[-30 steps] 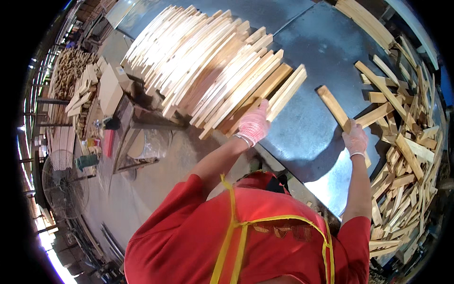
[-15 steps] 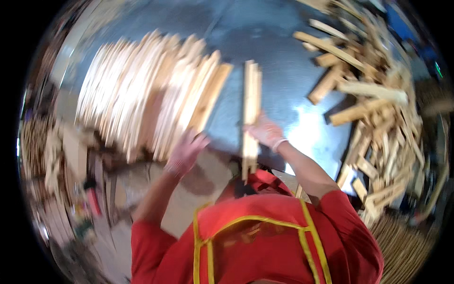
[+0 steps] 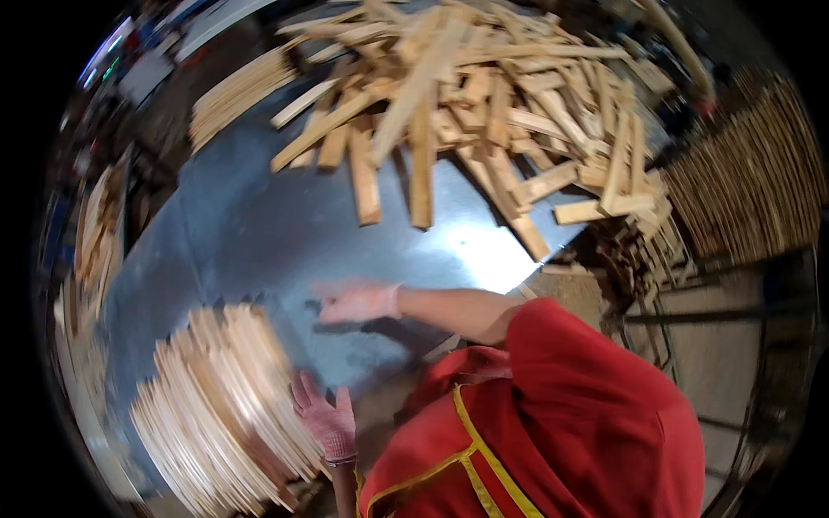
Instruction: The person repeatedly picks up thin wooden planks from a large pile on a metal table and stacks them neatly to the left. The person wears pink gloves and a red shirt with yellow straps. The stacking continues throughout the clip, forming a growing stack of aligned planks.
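A row of thin pale wooden slats (image 3: 216,414) stands packed side by side on the metal table at the lower left. My left hand (image 3: 326,423), in a pinkish knit glove, is open against the right end of that row, its fingers spread and the thumb apart. To the upper right of it, my gloved right hand (image 3: 358,304) hovers over the bare metal, reaching left. Its fingers are blurred but look stretched out and apart, and nothing shows in them.
A loose heap of wooden strips (image 3: 484,112) covers the far side of the metal table (image 3: 250,233), some ends jutting toward me. Behind its left end lies a neat stack of slats (image 3: 242,95). A tall bundle of thin strips (image 3: 747,173) stands at the right beside a metal frame (image 3: 699,315).
The view has swung right, toward the heap. My right hand has let go of the few wooden slats it held and moved away from my body. My left hand stays by the row, fingers now spread.
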